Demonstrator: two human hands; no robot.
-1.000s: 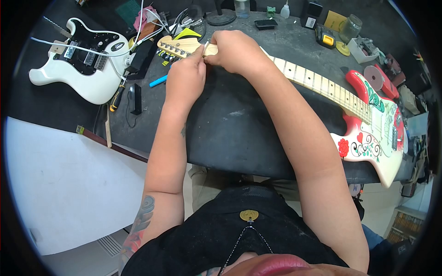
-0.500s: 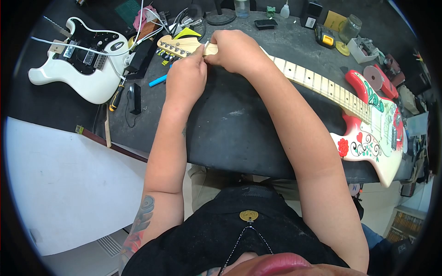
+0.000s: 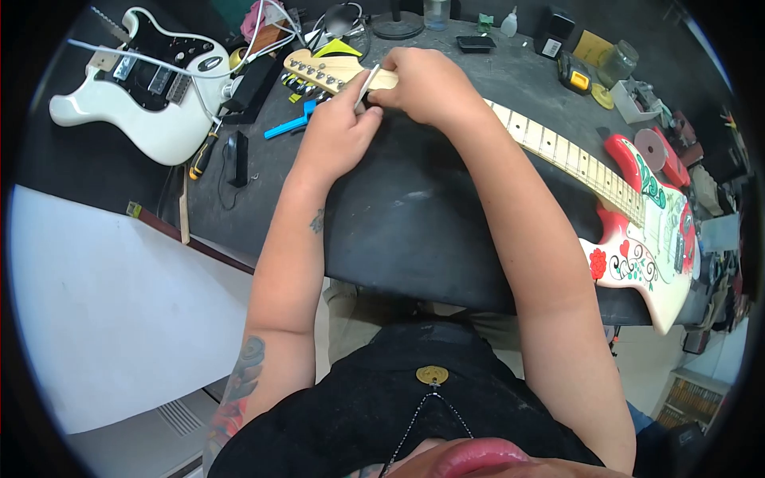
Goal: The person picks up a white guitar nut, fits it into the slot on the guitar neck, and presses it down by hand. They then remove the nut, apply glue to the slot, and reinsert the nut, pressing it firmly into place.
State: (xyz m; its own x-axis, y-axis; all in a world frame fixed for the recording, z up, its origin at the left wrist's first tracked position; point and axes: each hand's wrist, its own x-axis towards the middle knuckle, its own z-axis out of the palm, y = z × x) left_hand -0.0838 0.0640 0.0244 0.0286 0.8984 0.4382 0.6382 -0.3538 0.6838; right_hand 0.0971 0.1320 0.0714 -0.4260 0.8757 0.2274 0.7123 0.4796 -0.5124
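An electric guitar with a red-and-white painted body lies across the bench. Its pale maple neck runs up left to the headstock, which carries a row of metal tuners. My right hand is closed around the neck by the headstock, its fingertips curled over both edges. My left hand has its fingers pressed on a thin white strip that crosses the neck where the headstock begins. The lower part of the strip is partly hidden by the fingers. A blue string winder rests left of this hand.
A white guitar body lies at the left beside a yellow-and-black screwdriver and a black box. White cables hang across it. Along the back are a glass jar, a tape measure and a black tray.
The left thumb has come away from the neck edge, and more of the white strip shows. The whole view has shifted slightly. My right hand keeps its grasp near the headstock.
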